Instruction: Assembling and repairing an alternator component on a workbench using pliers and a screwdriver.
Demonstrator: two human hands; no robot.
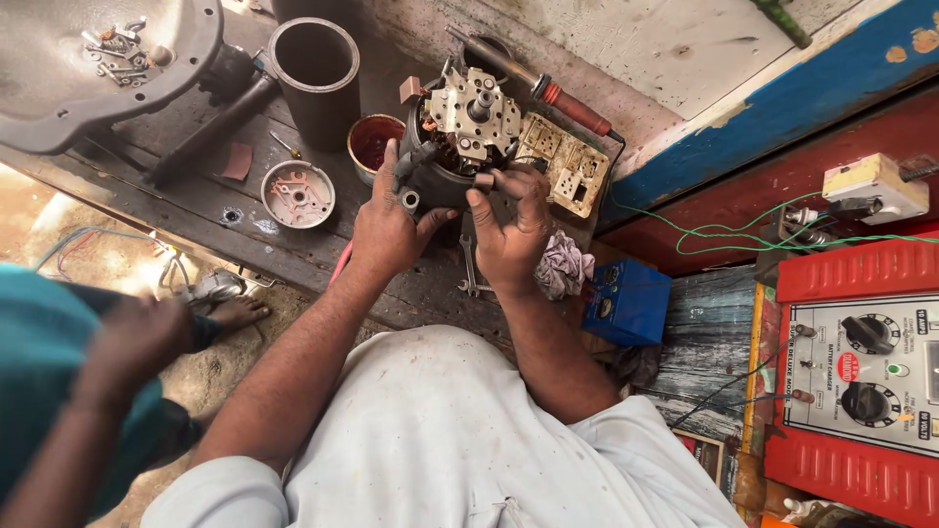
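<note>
Far left a gray pan [59, 98] of screws, then a round end cap [298, 194] on the wooden surface [196, 210]; left hand [386, 225] has its grip wrapped round the motor [445, 147], standing upright; right hand [511, 230] pinches a small part at its rim; looks mid-assembly, needs steady aligning.

Beside the dark grey motor housing [435, 176] with its cream brush plate [476, 115]: a red-stained bowl [373, 143], a rust-handled soldering iron [548, 90], a blue box [627, 300], and a red-and-grey charger [861, 376] trailing green wire [724, 235].
</note>
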